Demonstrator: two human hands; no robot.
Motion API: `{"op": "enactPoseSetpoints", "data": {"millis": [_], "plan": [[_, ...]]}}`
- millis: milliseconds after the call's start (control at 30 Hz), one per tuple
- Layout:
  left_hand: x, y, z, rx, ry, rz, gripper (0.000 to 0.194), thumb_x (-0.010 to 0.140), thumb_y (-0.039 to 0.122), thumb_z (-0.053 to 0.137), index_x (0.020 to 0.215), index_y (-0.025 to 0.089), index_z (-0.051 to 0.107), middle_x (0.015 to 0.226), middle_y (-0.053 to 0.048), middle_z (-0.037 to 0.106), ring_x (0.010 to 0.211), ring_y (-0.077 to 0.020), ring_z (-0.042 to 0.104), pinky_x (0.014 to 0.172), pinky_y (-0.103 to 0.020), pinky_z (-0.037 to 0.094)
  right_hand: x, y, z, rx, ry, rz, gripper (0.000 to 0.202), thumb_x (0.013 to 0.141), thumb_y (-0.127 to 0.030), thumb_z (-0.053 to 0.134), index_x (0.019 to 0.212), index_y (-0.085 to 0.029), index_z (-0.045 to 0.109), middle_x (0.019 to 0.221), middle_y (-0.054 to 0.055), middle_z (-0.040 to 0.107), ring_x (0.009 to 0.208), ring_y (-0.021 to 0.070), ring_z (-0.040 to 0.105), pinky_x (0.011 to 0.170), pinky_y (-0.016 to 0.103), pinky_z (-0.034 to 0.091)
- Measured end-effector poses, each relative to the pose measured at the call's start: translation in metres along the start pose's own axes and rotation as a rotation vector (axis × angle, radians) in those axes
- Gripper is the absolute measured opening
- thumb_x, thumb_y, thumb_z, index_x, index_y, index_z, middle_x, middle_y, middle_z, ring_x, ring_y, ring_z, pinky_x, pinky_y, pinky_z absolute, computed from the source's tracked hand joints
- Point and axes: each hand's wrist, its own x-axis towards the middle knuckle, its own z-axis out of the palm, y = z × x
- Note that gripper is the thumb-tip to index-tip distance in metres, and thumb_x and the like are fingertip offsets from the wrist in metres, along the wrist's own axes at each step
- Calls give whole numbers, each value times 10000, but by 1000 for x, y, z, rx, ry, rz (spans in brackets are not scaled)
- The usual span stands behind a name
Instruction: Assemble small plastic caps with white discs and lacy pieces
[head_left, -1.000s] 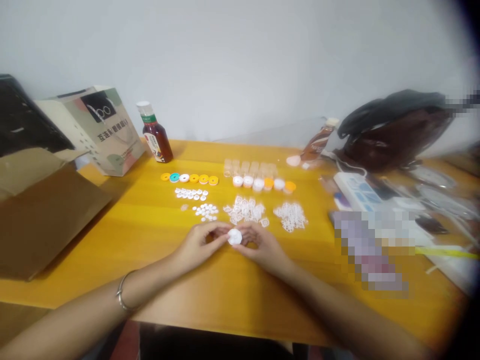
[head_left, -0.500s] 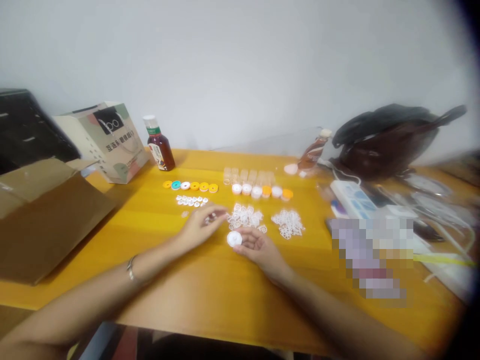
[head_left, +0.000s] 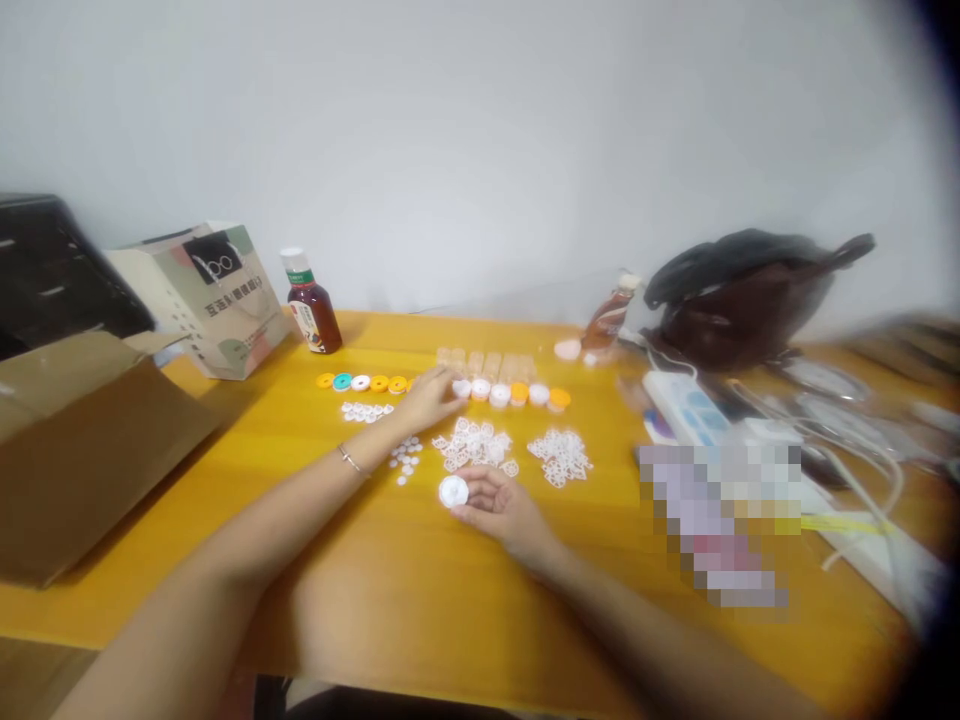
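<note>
My right hand [head_left: 499,505] holds a round white disc [head_left: 453,491] between thumb and fingers, above the front of the wooden table [head_left: 375,590]. My left hand [head_left: 431,398] reaches to the left end of a row of white and orange round caps [head_left: 500,394], fingertips at the first white one; whether it grips it is unclear. Left of that hand runs a row of orange, teal and white rings [head_left: 361,383]. Small white pieces [head_left: 406,458] lie below my left wrist. Two piles of clear lacy plastic pieces [head_left: 474,445] [head_left: 561,456] lie beyond my right hand.
An open cardboard box [head_left: 97,460] and a paper bag [head_left: 217,300] stand at left, beside a dark red bottle [head_left: 313,312]. Clear blocks [head_left: 493,366] line the back. At right are another bottle [head_left: 609,318], a dark bag [head_left: 750,310], a power strip [head_left: 686,410] and cables.
My left hand has moved forward from beside the near pile to the row of caps, uncovering small white pieces. My right hand still holds the white disc. The view has shifted slightly.
</note>
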Motion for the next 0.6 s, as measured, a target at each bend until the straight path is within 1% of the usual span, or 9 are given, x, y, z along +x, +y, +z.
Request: {"op": "enactPoseSetpoints", "data": {"millis": [133, 233, 300, 367, 400, 500, 600], "plan": [[3, 2, 4, 9, 36, -22, 287, 772, 286, 557, 1029, 161, 527, 1040, -87, 563, 1030, -235, 496, 898, -395, 374, 0, 1, 1, 5, -8, 0, 414, 594, -304, 748, 946, -202, 555, 843, 21, 664, 775, 152, 631, 841, 383, 475], [11, 16, 2, 12, 46, 23, 300, 794, 290, 531, 1067, 168, 507, 1074, -85, 551, 1046, -227, 481, 908, -383, 362, 0, 1, 1, 13, -13, 7, 413, 600, -288, 744, 955, -198, 553, 841, 19, 662, 765, 143, 629, 818, 356, 481], [22, 31, 3, 32, -18, 115, 298, 801, 285, 521, 1071, 159, 504, 1063, -90, 563, 1032, -222, 488, 900, -363, 366, 0, 1, 1, 16, -16, 18, 407, 598, -278, 745, 949, -201, 554, 835, 12, 660, 760, 137, 628, 805, 339, 483], [37, 48, 6, 88, -152, 203, 290, 802, 272, 515, 1064, 148, 506, 1058, -98, 575, 1025, -226, 490, 894, -354, 366, 0, 0, 1, 21, -21, 30, 400, 595, -272, 746, 940, -204, 555, 828, 6, 659, 756, 133, 628, 799, 329, 483], [44, 55, 9, 127, -209, 219, 289, 799, 264, 514, 1062, 144, 506, 1056, -102, 579, 1028, -234, 488, 891, -356, 364, 0, 0, 1, 24, -24, 35, 399, 593, -270, 747, 937, -204, 556, 823, 3, 658, 753, 132, 627, 797, 326, 483], [61, 70, 20, 165, -257, 212, 353, 774, 248, 532, 1099, 120, 482, 1045, -131, 584, 1020, -269, 486, 874, -377, 360, -1, 0, 1, 31, -32, 41, 403, 587, -265, 749, 935, -203, 556, 809, -2, 652, 743, 125, 622, 792, 319, 481], [68, 73, 33, 178, -267, 177, 431, 770, 237, 519, 1162, 89, 416, 1038, -166, 577, 1005, -291, 491, 851, -397, 361, -1, 1, 0, 38, -44, 42, 406, 589, -264, 749, 941, -203, 555, 814, -3, 648, 745, 119, 616, 795, 313, 477]]}}
